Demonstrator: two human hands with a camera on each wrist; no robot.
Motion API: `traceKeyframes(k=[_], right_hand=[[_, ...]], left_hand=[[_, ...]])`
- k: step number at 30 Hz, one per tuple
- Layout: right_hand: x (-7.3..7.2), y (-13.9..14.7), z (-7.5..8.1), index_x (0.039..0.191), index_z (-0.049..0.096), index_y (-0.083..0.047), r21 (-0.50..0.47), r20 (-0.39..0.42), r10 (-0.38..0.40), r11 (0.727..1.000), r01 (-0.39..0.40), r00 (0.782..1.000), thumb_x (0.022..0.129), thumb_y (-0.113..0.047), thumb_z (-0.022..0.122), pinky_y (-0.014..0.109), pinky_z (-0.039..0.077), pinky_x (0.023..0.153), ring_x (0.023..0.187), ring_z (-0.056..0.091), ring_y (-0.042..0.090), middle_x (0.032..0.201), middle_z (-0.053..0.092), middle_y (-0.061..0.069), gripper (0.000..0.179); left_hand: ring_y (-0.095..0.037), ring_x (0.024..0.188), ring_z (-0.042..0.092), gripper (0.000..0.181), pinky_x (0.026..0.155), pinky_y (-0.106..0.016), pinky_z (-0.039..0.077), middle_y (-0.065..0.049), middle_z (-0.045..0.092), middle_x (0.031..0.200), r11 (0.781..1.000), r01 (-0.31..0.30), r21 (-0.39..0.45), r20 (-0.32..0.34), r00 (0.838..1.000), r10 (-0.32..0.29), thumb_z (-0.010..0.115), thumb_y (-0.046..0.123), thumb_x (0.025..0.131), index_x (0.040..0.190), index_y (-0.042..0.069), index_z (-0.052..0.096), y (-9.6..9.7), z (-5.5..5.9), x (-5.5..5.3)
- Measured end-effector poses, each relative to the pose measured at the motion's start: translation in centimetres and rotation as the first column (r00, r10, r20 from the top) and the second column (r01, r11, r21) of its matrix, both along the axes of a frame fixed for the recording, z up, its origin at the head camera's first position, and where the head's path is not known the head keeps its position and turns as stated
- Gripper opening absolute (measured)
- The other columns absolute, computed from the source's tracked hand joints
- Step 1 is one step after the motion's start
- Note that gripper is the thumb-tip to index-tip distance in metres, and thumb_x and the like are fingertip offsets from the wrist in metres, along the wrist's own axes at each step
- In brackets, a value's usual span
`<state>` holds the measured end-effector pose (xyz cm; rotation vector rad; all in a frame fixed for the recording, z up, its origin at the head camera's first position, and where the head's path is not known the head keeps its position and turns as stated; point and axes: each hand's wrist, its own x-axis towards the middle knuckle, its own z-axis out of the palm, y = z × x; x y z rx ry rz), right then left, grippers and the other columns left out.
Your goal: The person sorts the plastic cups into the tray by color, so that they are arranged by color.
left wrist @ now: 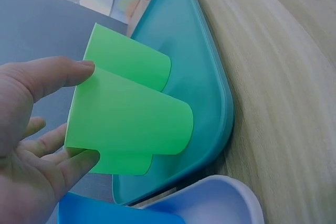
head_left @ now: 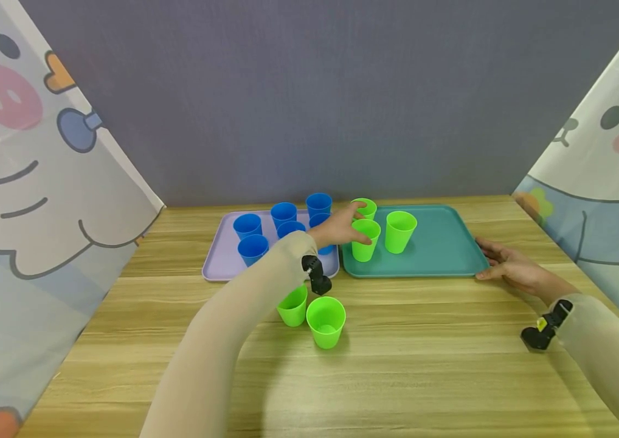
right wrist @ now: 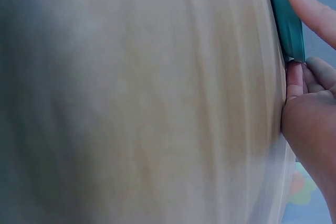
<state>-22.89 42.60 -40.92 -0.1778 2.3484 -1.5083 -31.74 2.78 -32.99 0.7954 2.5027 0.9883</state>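
Note:
My left hand (head_left: 338, 229) is around the rim of a green cup (left wrist: 128, 111) at the left end of the teal tray (head_left: 441, 249), thumb on one side and fingers on the other. Two more green cups, a right one (head_left: 399, 232) and a back one (head_left: 368, 208), stand beside it on the tray. The left wrist view has the three overlapping. At the tray's right front corner, my right hand (head_left: 512, 266) grips the edge. In the right wrist view its thumb (right wrist: 314, 15) lies along the tray's side, with fingers tucked low at the corner.
A lilac tray (head_left: 216, 261) adjoins the teal one on the left, bearing several blue cups (head_left: 247, 225), some partly behind my left arm. Two green cups, one (head_left: 293, 307) beside my sleeve and another (head_left: 326, 322), stand on the wooden table in front. A grey panel (head_left: 315, 103) rises behind.

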Motion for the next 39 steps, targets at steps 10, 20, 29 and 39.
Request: traceKeyframes(k=[10,20,29,39], right_hand=[[0.1,-0.1,0.1,0.154,-0.009,0.006,0.010,0.002,-0.002,1.000,0.002,1.000,0.088,0.000,0.068,0.021,0.036,0.103,0.141,-0.001,0.057,0.159,-0.010,0.033,0.102],[-0.1,0.0,0.1,0.154,-0.009,0.006,-0.006,-0.006,0.003,1.000,-0.003,1.000,0.089,0.002,0.066,0.022,0.033,0.109,0.141,-0.002,0.057,0.158,-0.011,0.034,0.099],[0.1,0.0,-0.1,0.154,-0.010,0.006,-0.009,-0.010,0.008,1.000,-0.008,1.000,0.089,0.001,0.066,0.028,0.029,0.114,0.140,-0.004,0.058,0.158,-0.011,0.035,0.100],[0.1,0.0,-0.1,0.154,-0.009,0.007,-0.008,-0.007,0.003,1.000,-0.003,1.000,0.089,0.001,0.067,0.025,0.031,0.111,0.141,-0.003,0.058,0.157,-0.011,0.036,0.100]], left_hand=[[-0.031,0.134,0.046,0.093,0.105,-0.038,0.046,-0.016,0.045,0.150,0.999,-0.047,0.002,0.001,0.999,0.047,0.080,0.018,0.086,0.157,0.008,0.021,-0.3,0.6,0.5],[-0.032,0.136,0.043,0.092,0.102,-0.039,0.048,-0.016,0.041,0.152,0.996,-0.072,0.048,-0.024,0.997,0.073,0.079,0.019,0.085,0.157,0.008,0.023,-2.1,2.4,1.6],[-0.029,0.134,0.047,0.090,0.100,-0.040,0.050,-0.014,0.046,0.147,0.985,-0.032,0.168,0.087,0.996,0.017,0.078,0.014,0.086,0.157,0.011,0.024,-5.3,3.5,3.3],[-0.030,0.126,0.054,0.085,0.101,-0.036,0.050,-0.019,0.052,0.140,0.964,0.063,0.259,0.092,0.992,-0.090,0.078,0.006,0.085,0.154,0.006,0.029,-8.2,3.3,5.3]])
